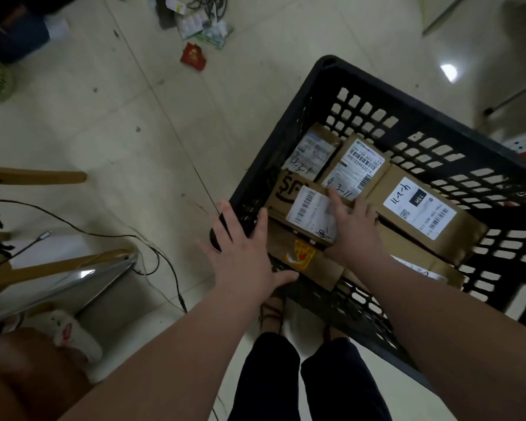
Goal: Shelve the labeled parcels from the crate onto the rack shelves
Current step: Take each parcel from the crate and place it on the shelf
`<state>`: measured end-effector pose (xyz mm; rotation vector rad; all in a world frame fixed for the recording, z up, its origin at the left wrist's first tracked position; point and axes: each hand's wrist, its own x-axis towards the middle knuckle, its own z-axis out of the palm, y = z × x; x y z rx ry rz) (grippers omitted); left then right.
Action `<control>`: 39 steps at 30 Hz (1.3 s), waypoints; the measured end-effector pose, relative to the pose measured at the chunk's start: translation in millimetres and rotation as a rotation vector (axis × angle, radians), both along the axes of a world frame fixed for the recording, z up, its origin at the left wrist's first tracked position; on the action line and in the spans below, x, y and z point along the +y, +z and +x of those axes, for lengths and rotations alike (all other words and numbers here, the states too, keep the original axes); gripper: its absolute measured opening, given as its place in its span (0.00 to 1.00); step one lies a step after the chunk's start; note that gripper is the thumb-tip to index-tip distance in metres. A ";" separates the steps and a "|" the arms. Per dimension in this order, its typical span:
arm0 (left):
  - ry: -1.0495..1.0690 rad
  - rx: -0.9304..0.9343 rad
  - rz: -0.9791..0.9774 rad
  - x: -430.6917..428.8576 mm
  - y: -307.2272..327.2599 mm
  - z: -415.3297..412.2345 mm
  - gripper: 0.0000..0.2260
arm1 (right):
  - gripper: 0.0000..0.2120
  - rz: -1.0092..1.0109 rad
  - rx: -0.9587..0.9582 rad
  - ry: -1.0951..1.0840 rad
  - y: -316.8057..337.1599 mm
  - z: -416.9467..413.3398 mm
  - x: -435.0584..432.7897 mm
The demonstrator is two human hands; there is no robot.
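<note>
My right hand (354, 229) lies flat and open on the top parcel (308, 212) in the crate (286, 132), nearer than my open left hand (243, 256) at the parcel's left end.

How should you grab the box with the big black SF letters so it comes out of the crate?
Probably by its two long edges, from above. The SF box lies flat on top of the other parcels, so its top and sides are free. The right hand rests on its right side, and the open left hand hovers at the black crate rim, well placed to take the left edge.
</note>
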<state>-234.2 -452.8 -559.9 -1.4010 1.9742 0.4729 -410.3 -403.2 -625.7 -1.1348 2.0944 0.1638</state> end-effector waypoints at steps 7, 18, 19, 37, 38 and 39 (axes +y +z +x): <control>0.086 0.162 0.095 -10.3 35.4 0.8 0.51 | 0.63 -0.158 -0.125 -0.238 69.9 -14.1 35.3; 0.531 0.971 0.602 22.5 165.4 -66.0 0.47 | 0.60 -0.508 -0.480 -1.004 220.6 -15.5 77.5; 0.528 0.987 0.625 26.1 176.5 -70.8 0.50 | 0.61 -0.543 -0.452 -0.992 236.5 -14.4 84.5; 0.247 1.204 0.989 143.4 332.5 -116.0 0.37 | 0.15 -1.157 -0.626 -1.222 386.2 -14.7 252.7; 0.184 1.211 0.966 153.2 338.4 -117.9 0.45 | 0.19 -1.171 -0.632 -1.215 393.2 -14.3 264.1; 0.118 1.212 0.950 164.7 343.8 -119.9 0.49 | 0.22 -1.183 -0.649 -1.218 398.3 -14.4 277.3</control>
